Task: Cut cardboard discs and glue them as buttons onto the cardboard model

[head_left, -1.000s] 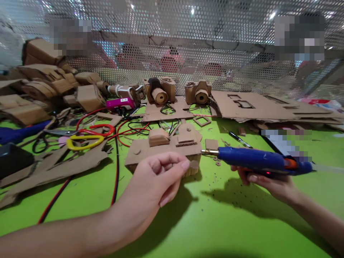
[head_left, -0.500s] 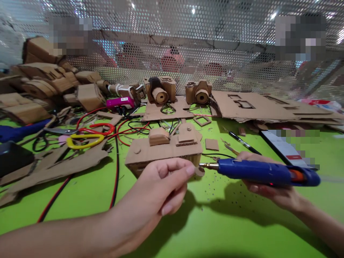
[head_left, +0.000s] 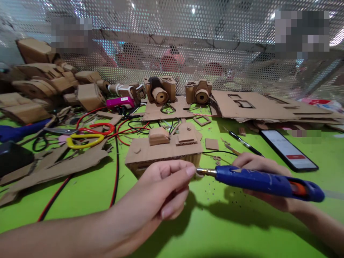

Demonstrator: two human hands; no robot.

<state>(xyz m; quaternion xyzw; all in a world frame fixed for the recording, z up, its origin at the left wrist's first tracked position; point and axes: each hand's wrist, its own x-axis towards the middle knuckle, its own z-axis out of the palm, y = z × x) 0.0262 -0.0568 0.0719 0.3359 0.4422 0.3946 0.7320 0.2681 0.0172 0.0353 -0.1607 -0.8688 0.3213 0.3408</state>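
My left hand (head_left: 168, 190) pinches a small round cardboard disc (head_left: 199, 174) between thumb and forefinger; only its edge shows past the fingertips. My right hand (head_left: 264, 172) is wrapped round a blue hot glue gun (head_left: 249, 181), whose metal nozzle points left and sits at the disc. Right behind my left hand stands a cardboard camera body (head_left: 163, 152) with small raised pieces on top, its front partly hidden by my fingers. A flat cardboard square (head_left: 212, 144) and a few tiny cardboard rings (head_left: 217, 158) lie to its right.
Two finished-looking cardboard cameras (head_left: 199, 92) stand at the back before a perforated metal screen (head_left: 231, 50). Stacked cardboard models (head_left: 48, 79) and yellow-and-red-handled scissors (head_left: 85, 141) occupy the left. A pen (head_left: 245, 142), phone (head_left: 288, 150) and cut cardboard sheet (head_left: 268, 107) lie right.
The glue gun has tilted and its body dropped slightly, its nozzle shifting left and down onto the disc. My left hand has barely moved. More of the phone shows.
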